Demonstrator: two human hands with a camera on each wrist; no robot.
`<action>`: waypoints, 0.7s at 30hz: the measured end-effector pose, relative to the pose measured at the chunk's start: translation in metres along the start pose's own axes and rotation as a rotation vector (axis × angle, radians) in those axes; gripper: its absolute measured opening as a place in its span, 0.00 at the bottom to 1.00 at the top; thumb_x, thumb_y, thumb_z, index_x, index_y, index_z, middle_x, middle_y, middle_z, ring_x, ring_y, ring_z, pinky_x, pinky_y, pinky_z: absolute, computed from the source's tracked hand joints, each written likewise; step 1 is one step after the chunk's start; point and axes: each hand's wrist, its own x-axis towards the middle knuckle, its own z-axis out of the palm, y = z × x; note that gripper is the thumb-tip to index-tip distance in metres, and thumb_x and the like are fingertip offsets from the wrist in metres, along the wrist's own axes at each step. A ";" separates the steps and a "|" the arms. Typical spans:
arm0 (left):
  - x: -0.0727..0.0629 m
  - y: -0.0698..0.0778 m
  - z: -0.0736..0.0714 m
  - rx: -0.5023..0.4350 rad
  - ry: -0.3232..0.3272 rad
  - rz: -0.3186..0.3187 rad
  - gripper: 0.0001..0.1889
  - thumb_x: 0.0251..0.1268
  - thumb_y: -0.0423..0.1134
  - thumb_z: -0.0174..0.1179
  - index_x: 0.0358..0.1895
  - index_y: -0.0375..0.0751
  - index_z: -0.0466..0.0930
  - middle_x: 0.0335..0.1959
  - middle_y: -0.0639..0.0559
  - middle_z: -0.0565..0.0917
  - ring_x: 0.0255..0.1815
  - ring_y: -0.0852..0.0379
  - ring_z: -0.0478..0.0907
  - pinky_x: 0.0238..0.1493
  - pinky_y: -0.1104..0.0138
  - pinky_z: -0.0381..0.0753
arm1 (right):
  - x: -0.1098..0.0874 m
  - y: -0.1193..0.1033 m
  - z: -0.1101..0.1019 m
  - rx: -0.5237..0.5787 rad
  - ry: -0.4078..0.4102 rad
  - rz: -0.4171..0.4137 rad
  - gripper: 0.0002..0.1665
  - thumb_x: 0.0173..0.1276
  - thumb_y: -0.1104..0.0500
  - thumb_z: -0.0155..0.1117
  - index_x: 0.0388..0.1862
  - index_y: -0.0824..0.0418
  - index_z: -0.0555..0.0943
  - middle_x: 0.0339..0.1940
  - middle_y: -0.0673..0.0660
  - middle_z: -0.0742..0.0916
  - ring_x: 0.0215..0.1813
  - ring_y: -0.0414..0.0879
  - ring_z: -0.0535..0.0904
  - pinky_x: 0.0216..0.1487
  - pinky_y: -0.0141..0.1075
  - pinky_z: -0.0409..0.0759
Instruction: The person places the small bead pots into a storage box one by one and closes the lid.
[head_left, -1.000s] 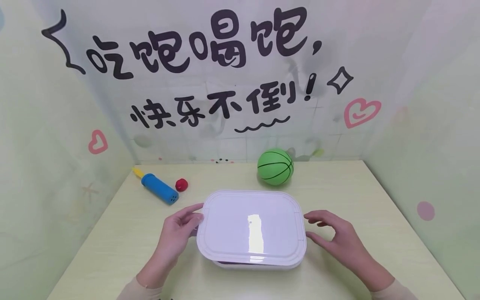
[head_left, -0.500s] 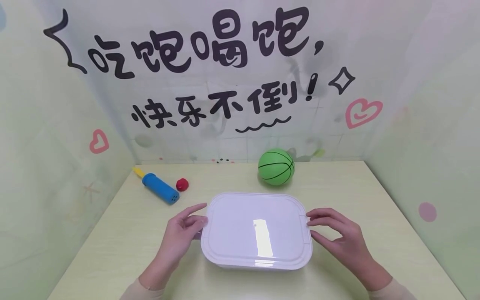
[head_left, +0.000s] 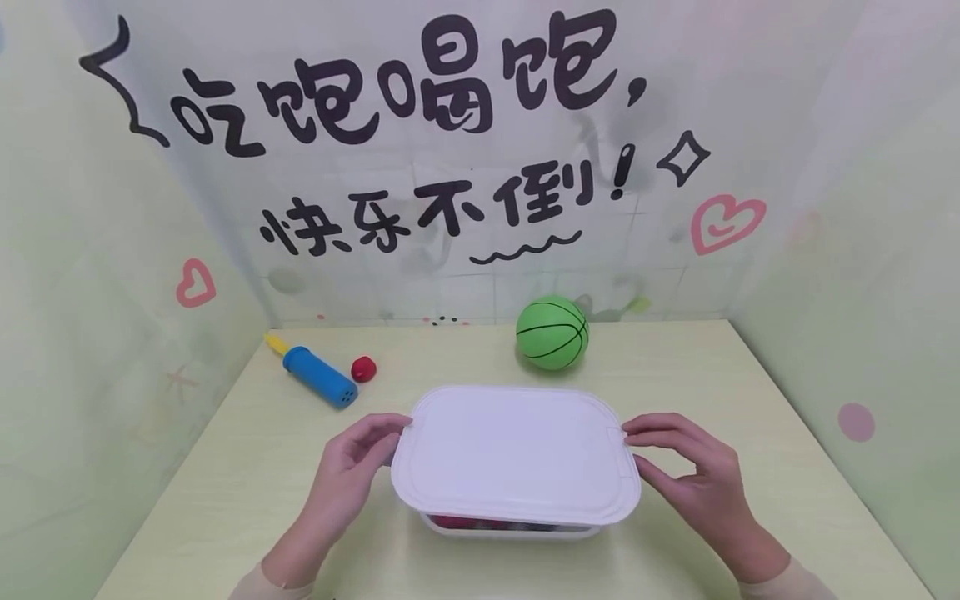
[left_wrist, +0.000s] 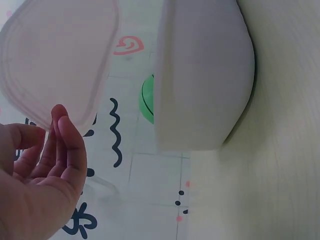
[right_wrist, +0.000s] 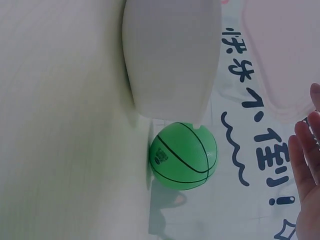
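Note:
A white plastic lid (head_left: 517,450) is held up over a white box (head_left: 517,535), with a wide gap between them in the left wrist view. My left hand (head_left: 351,467) pinches the lid's left edge, thumb on one side and fingers on the other. At the opposite edge, my right hand (head_left: 697,471) holds the lid by its fingertips. Under the lid's front edge, red and dark contents (head_left: 465,522) of the box show, mostly hidden. The box (left_wrist: 205,75) stands on the table below both hands.
Behind the box sits a green toy basketball (head_left: 552,333). A blue hand pump (head_left: 321,377) with a yellow nozzle and a small red object (head_left: 363,369) lie at the back left of the table (head_left: 750,400). Printed curtains enclose the table's back and sides.
The lid has shifted right and risen; the strip of box contents at the front was covered half a second ago and shows now. My right hand has closed onto the lid's edge.

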 end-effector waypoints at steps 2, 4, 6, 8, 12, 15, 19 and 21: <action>-0.001 0.002 -0.001 0.005 0.007 0.036 0.13 0.76 0.36 0.61 0.59 0.45 0.82 0.56 0.48 0.87 0.51 0.60 0.87 0.53 0.71 0.86 | 0.001 0.000 0.000 0.033 0.015 -0.001 0.11 0.62 0.68 0.77 0.37 0.77 0.86 0.41 0.65 0.90 0.49 0.45 0.86 0.59 0.26 0.82; -0.002 0.003 -0.001 0.002 0.014 0.061 0.14 0.74 0.35 0.64 0.59 0.44 0.82 0.56 0.48 0.86 0.52 0.61 0.86 0.54 0.72 0.85 | 0.002 -0.001 0.000 0.075 0.030 0.002 0.11 0.61 0.70 0.76 0.37 0.79 0.85 0.42 0.66 0.90 0.49 0.46 0.87 0.59 0.27 0.82; -0.002 0.005 -0.001 -0.011 0.009 0.079 0.14 0.73 0.35 0.64 0.59 0.42 0.81 0.55 0.50 0.86 0.50 0.60 0.87 0.52 0.70 0.87 | 0.003 -0.002 0.000 0.128 0.046 0.006 0.11 0.60 0.73 0.76 0.38 0.80 0.85 0.41 0.66 0.90 0.48 0.47 0.87 0.58 0.27 0.82; -0.002 0.005 0.000 -0.025 0.009 0.085 0.14 0.73 0.35 0.64 0.58 0.41 0.81 0.51 0.53 0.87 0.45 0.58 0.88 0.50 0.69 0.88 | 0.004 -0.004 0.001 0.152 0.068 0.024 0.11 0.59 0.74 0.76 0.38 0.81 0.85 0.41 0.64 0.90 0.47 0.46 0.86 0.57 0.27 0.83; -0.002 0.006 0.000 -0.004 0.027 0.087 0.12 0.73 0.36 0.65 0.55 0.43 0.82 0.42 0.54 0.87 0.35 0.53 0.85 0.43 0.68 0.89 | 0.000 -0.009 0.003 0.055 0.101 0.139 0.15 0.50 0.79 0.78 0.38 0.76 0.86 0.38 0.59 0.90 0.42 0.43 0.84 0.51 0.24 0.83; -0.002 0.007 0.002 0.004 0.051 0.045 0.11 0.71 0.40 0.68 0.53 0.46 0.84 0.39 0.48 0.86 0.33 0.52 0.85 0.41 0.68 0.88 | -0.005 -0.012 0.004 -0.094 0.105 0.292 0.22 0.45 0.83 0.78 0.40 0.69 0.88 0.36 0.55 0.91 0.38 0.39 0.83 0.46 0.23 0.83; -0.002 0.005 0.005 -0.025 0.072 -0.016 0.15 0.68 0.43 0.71 0.55 0.49 0.84 0.38 0.45 0.87 0.29 0.50 0.84 0.40 0.67 0.88 | -0.007 -0.017 0.007 -0.214 0.108 0.488 0.26 0.48 0.81 0.78 0.47 0.65 0.89 0.35 0.51 0.91 0.36 0.37 0.83 0.43 0.21 0.83; -0.002 0.003 0.007 -0.030 0.087 -0.019 0.17 0.66 0.43 0.72 0.56 0.51 0.83 0.38 0.46 0.87 0.28 0.50 0.84 0.38 0.67 0.88 | -0.007 -0.018 0.008 -0.242 0.096 0.579 0.25 0.53 0.77 0.78 0.50 0.63 0.89 0.35 0.50 0.91 0.36 0.36 0.83 0.42 0.21 0.83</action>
